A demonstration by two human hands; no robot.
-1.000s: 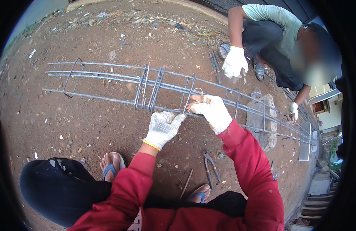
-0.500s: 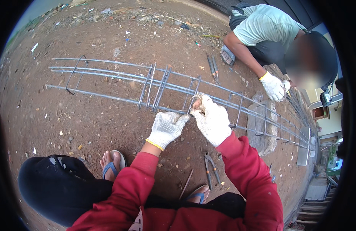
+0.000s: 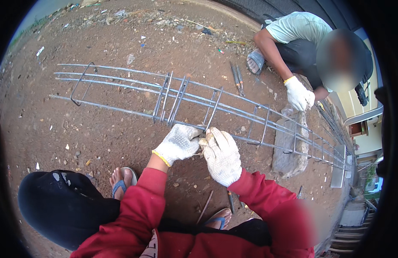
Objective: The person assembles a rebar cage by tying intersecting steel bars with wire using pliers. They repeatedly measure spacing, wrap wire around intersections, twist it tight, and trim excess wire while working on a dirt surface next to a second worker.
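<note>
A long steel rebar cage lies across the ground, its bars joined by bent rectangular stirrups. My left hand, in a white knitted glove, is closed at the near bar, beside the foot of a stirrup. Just right of it, my gloved right hand has its fingers bent together at the same bar-and-stirrup crossing. Thin brownish strands, like tie wire, show at its fingers; the wire's end is mostly hidden. Several stirrups stand bunched left of my hands.
A co-worker in white gloves squats at the far right, by the cage. Long-handled pincers lie beyond it; another pair is partly under my right sleeve. A stone block sits beneath the cage. A thin rod lies near my foot.
My right hand has come down from above the near bar to its near side, palm turned down. My left hand has shifted slightly left. The co-worker's gloved hand has moved a little left.
</note>
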